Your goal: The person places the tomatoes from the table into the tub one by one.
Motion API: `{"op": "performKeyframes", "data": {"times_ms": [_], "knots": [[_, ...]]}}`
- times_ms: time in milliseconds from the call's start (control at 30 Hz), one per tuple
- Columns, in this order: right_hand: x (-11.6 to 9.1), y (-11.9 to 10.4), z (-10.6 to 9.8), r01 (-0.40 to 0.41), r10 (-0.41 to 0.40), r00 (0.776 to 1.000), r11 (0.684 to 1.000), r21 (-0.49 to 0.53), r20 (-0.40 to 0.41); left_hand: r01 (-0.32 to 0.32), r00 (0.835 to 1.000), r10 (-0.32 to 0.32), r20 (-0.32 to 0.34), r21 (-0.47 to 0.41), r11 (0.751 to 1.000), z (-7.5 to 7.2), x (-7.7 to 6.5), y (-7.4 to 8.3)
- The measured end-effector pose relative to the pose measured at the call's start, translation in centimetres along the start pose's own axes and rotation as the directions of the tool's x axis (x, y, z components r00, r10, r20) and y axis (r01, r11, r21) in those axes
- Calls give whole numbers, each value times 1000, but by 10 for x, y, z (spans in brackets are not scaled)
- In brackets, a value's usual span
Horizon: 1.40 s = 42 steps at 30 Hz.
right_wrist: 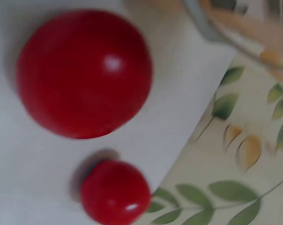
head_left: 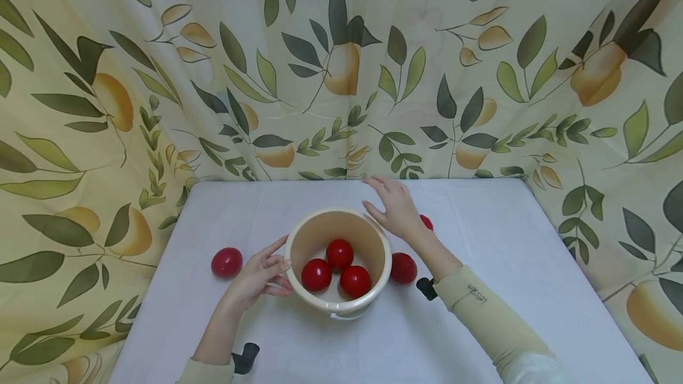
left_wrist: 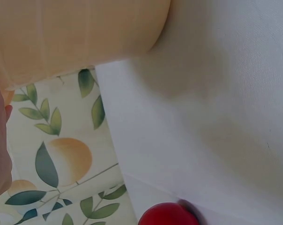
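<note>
A cream bucket (head_left: 299, 289) stands at the middle of the table, with three round, glossy red tomato-like things (head_left: 354, 281) on its floor. My left hand (head_left: 257, 276) holds the bucket's left side at the rim; the left wrist view shows only part of that hand at its edge. Over the bucket's far right rim, my right hand (head_left: 396, 209) is raised with fingers spread, holding nothing. To the right of the bucket lies another red round thing (right_wrist: 85, 75). Farther back, one more (right_wrist: 115, 192) is partly hidden by the right hand in the head view.
A red round thing (head_left: 226, 262) lies on the white-covered table (head_left: 176, 325), left of the bucket. The bucket's thin white handle (head_left: 349, 316) hangs down at the front. A leaf-and-fruit patterned curtain (head_left: 341, 123) stands behind the table's far edge.
</note>
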State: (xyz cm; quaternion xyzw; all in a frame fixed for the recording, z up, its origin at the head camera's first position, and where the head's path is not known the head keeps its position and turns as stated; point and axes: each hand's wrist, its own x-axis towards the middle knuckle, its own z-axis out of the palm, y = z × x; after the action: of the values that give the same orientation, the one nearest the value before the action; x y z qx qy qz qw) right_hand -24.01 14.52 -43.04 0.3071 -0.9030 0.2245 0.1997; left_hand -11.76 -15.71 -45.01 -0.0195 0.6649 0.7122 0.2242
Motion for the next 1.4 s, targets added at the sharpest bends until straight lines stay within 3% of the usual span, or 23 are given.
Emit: {"op": "performKeyframes", "data": {"times_ms": [67, 133, 300, 500, 667, 733, 833, 1100, 1400], "knots": [[-6, 17, -1, -124, 123, 992, 992, -23, -25, -3, 1000, 3, -1, 1, 1000, 0, 0, -1], [-14, 33, -2, -254, 254, 967, 966, -45, -9, -1, 1000, 1, 0, 1, 1000, -1, 1, -1], [-40, 72, -1, -491, 502, 861, 863, -120, 86, 2, 1000, -2, 5, 3, 1000, -1, 1, -2], [-71, 98, 3, -594, 623, 744, 782, -191, 242, 0, 1000, 0, 2, 5, 1000, 0, -1, 1], [-89, 102, 9, -624, 658, 668, 750, -220, 349, -5, 1000, 5, 14, 4, 1000, -1, -1, 2], [-95, 104, 13, -632, 665, 649, 742, -225, 370, -4, 1000, 4, 14, 0, 1000, -1, 0, 2], [-101, 106, 19, -631, 667, 635, 739, -236, 391, -4, 1000, 4, 13, -3, 1000, -2, 0, 2], [-108, 109, 32, -644, 677, 643, 731, -225, 358, -19, 999, 20, 42, -25, 1000, -2, 0, 2], [-110, 110, 39, -624, 671, 673, 741, -248, 312, -17, 999, 19, 44, -32, 999, -2, 1, 1]]}}
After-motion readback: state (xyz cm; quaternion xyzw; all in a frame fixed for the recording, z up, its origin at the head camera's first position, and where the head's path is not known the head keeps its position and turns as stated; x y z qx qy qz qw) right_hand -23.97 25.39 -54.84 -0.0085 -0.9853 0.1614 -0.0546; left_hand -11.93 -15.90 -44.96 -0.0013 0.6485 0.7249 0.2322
